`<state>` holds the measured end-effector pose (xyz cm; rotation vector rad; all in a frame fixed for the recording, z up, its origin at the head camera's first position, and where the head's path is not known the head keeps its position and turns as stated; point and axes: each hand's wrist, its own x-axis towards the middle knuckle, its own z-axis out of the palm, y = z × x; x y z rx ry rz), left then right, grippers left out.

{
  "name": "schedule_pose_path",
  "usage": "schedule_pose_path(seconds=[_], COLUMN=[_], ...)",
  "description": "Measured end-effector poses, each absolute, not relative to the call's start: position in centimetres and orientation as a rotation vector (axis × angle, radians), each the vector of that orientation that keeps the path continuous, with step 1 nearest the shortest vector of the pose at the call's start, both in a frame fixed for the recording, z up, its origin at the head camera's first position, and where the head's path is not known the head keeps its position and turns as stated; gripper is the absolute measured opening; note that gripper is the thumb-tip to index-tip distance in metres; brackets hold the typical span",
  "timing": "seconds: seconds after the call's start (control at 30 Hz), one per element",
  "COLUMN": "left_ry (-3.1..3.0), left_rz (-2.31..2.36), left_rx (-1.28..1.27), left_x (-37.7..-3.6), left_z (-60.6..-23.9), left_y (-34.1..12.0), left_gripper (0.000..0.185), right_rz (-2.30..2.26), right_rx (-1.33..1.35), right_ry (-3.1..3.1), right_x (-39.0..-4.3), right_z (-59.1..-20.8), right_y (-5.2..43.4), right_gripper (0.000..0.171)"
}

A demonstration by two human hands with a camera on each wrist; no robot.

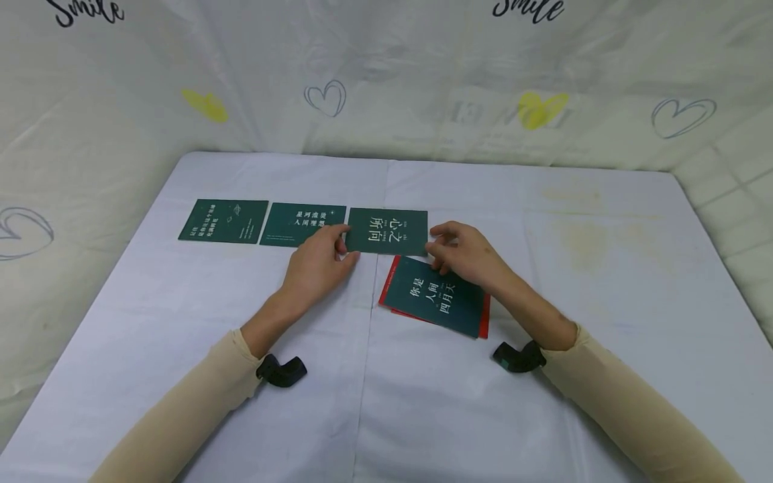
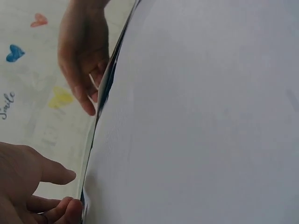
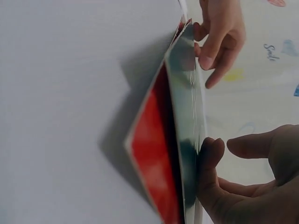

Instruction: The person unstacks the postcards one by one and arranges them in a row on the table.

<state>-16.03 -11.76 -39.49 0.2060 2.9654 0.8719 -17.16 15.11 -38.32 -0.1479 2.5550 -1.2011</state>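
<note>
Three dark green cards lie in a row on the white table in the head view. My left hand (image 1: pixel 317 265) is at the left end of the third card (image 1: pixel 388 231), its fingertips by that edge and thumb near the lower corner. It also covers a corner of the middle card (image 1: pixel 302 223). On the other side, my right hand (image 1: pixel 465 253) has its thumb near the third card's right edge. Its lower fingers overlap the top of a card pile (image 1: pixel 431 295), green over red. Both wrist views show a gap between thumb and fingers.
The leftmost green card (image 1: pixel 225 221) has white print and a small drawing. A black wrist device (image 1: pixel 281 370) is on the left cuff and another black device (image 1: pixel 519 357) on the right. Behind the table (image 1: pixel 241 429) hangs a pale sheet (image 1: pixel 398 54) with hearts.
</note>
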Motion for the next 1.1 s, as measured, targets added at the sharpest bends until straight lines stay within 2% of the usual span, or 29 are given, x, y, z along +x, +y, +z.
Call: schedule_pose_path(seconds=[0.2, 0.67, 0.87, 1.1], left_ry=[2.964, 2.803, 2.769, 2.747], left_rz=[0.979, 1.071, 1.070, 1.073], left_rx=[0.281, 0.668, 0.685, 0.680], left_x=[-15.5, -14.5, -14.1, -14.0], left_z=[-39.0, -39.9, -39.9, -39.6], left_y=[-11.1, -9.5, -9.1, -8.7], left_gripper=[0.050, 0.047, 0.046, 0.048], right_rz=[-1.222, -1.101, -0.919, -0.725], right_rx=[-0.184, -0.255, -0.321, -0.342], right_ry=[2.556, 2.696, 2.769, 2.788], right_x=[-17.0, -15.3, -14.2, -12.6], right_z=[-38.3, -37.6, -37.1, -36.8], right_y=[15.4, 16.2, 16.3, 16.9], right_gripper=[0.047, 0.040, 0.048, 0.069])
